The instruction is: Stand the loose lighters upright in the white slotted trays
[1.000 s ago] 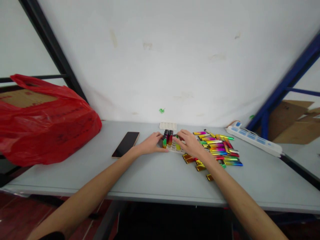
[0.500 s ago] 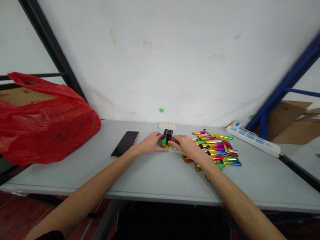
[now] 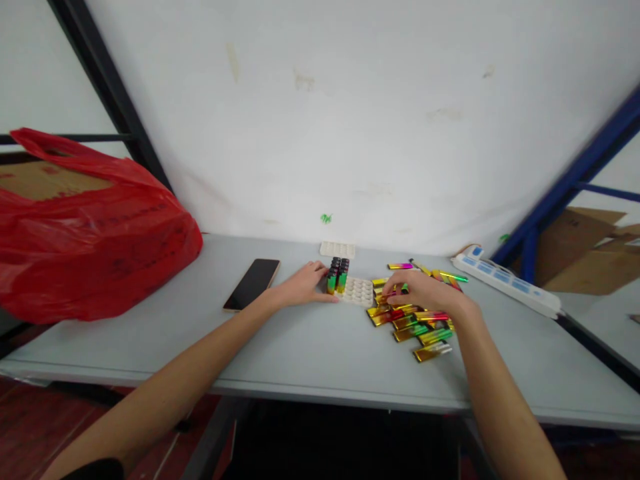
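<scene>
A: Where does the right hand (image 3: pixel 417 290) stand now?
B: Over the pile (image 3: pixel 411 332), its grip narrow, fingertips down among the lighters. Whether one is pinched cannot be told.
A: And the left hand (image 3: pixel 303 287)?
B: Spread wide about the left end of the tray (image 3: pixel 359 292), thumb by the near corner, fingers beside the standing lighters (image 3: pixel 332 283).
A: What has changed?
B: Half a second ago the right hand was at the tray; it has since crossed to the pile. The second row now shows a green lighter at its near end, so one more seems to be in place, and the work looks to be back at fetching. Two rows stand at the tray's left; the holes to the right are bare.
A: Which way do they point?
B: The standing ones are upright, black tops up, gold ends down in the tray. Near the table's (image 3: pixel 310 360) front edge, the loose ones lie roughly left to right, gold ends towards the left, right ends slightly farther back. The tray's own long axis also runs left to right.
A: Beyond that?
B: A phone (image 3: pixel 253 285) lies left of the left hand.
</scene>
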{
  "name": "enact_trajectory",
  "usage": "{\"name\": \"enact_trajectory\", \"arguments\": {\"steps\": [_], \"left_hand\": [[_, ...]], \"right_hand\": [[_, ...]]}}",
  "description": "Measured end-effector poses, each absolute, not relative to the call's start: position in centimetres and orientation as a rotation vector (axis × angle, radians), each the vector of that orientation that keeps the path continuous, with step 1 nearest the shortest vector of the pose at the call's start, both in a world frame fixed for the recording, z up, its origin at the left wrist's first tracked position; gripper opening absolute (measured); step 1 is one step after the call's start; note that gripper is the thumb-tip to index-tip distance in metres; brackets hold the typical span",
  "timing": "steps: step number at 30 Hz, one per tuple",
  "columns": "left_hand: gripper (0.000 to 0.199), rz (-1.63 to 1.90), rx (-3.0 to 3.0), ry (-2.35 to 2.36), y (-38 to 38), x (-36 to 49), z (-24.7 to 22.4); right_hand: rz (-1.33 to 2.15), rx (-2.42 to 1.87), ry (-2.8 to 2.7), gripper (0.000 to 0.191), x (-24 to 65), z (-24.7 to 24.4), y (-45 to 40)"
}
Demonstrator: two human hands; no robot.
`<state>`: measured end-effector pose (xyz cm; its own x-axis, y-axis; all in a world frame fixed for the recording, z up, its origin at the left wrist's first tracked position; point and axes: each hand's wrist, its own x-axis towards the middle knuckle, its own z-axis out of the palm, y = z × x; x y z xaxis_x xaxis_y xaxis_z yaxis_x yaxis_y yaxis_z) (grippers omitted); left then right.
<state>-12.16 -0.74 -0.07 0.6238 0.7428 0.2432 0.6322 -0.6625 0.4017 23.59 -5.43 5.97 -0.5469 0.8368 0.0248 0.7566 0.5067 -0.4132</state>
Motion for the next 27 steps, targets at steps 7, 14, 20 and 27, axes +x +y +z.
{"name": "enact_trajectory", "arguments": {"steps": [7, 14, 20, 27], "left_hand": [[0.072, 0.553, 2.585, 1.116, -0.7, -12.1, 0.0], [0.071, 0.552, 2.588, 1.116, -0.7, -12.2, 0.0], [0.072, 0.503, 2.627, 1.138, -0.8, -12.2, 0.1], [0.072, 0.537, 2.632, 1.119, -0.6, -12.3, -0.1]], "right_hand": [[0.517, -1.47, -2.519, 0.018, 24.3, 5.9, -5.2], [0.423, -1.457, -2.508, 0.006, 23.9, 4.9, -4.4], [0.307, -1.414, -2.314, 0.035, 23.8, 5.8, -4.6], [0.555, -1.243, -1.876, 0.063, 20.3, 4.0, -3.3]]}}
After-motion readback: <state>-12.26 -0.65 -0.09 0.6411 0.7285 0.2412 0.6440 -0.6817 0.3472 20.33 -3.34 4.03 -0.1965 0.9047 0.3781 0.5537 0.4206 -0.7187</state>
